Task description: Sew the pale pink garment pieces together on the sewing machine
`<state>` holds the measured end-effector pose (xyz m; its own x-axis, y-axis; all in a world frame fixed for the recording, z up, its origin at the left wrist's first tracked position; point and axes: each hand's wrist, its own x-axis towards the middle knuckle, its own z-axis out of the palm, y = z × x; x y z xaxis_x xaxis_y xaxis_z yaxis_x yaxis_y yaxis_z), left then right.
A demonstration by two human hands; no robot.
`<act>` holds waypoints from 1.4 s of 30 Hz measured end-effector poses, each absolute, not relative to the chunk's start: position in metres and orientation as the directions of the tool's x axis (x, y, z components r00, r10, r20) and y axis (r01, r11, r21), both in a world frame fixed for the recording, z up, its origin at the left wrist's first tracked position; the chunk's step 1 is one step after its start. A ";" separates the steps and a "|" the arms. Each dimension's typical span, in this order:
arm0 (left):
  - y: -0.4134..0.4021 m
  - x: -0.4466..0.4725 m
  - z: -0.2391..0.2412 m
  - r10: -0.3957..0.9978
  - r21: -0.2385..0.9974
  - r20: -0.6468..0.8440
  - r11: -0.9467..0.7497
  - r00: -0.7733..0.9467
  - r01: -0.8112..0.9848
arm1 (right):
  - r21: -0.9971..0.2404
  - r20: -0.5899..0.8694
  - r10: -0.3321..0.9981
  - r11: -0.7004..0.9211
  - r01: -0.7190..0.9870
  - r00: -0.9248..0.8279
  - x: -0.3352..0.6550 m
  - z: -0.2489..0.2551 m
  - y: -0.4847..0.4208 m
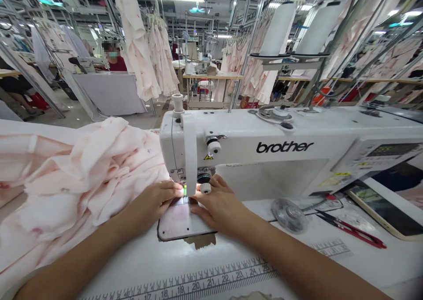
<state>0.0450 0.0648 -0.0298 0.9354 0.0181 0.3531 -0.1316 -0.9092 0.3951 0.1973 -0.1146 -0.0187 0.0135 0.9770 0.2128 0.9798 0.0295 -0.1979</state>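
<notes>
A white Brother sewing machine [284, 148] stands in front of me on a white table [231, 269]. Both my hands meet at its needle, over the metal needle plate [178, 223]. My left hand [155, 201] lies on the edge of a heap of pale pink fabric [82, 176], with its fingertips pinched together at the presser foot. My right hand [216, 205] rests on the plate just right of the needle, fingers bent and close together. What the fingertips hold is hidden by the machine head.
Red-handled thread snips [353, 231] and a clear bobbin disc [289, 214] lie to the right, with a phone [383, 209] beyond them. A printed ruler [198, 284] runs along the table's near edge. Pink garments hang overhead, and a person sits at the far left.
</notes>
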 end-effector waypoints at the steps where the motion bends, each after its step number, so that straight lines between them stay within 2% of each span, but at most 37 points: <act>1: 0.065 0.045 -0.029 0.028 0.411 0.338 -0.904 0.941 -0.120 | -0.203 0.217 0.976 0.027 0.979 0.018 0.198 -0.019 -0.115; 5: 0.065 0.047 -0.026 0.059 0.447 0.319 -0.890 0.946 -0.096 | -0.225 0.217 0.976 0.025 0.974 0.025 0.199 -0.019 -0.114; 17: 0.069 0.049 -0.032 0.078 0.436 0.324 -0.897 0.943 -0.075 | -0.242 0.196 0.980 0.010 0.970 0.039 0.200 -0.017 -0.115; 28: 0.068 0.046 -0.032 0.089 0.466 0.297 -0.883 0.951 -0.063 | -0.233 0.238 0.971 0.024 0.972 0.033 0.203 -0.022 -0.113; 34: 0.065 0.044 -0.036 0.150 0.465 0.277 -0.885 0.949 0.004 | -0.207 0.233 0.971 -0.010 0.978 0.060 0.204 -0.020 -0.112; 42: 0.078 0.041 -0.039 0.184 0.437 0.275 -0.898 0.944 0.047 | -0.213 0.340 0.931 -0.059 0.975 0.131 0.213 -0.027 -0.108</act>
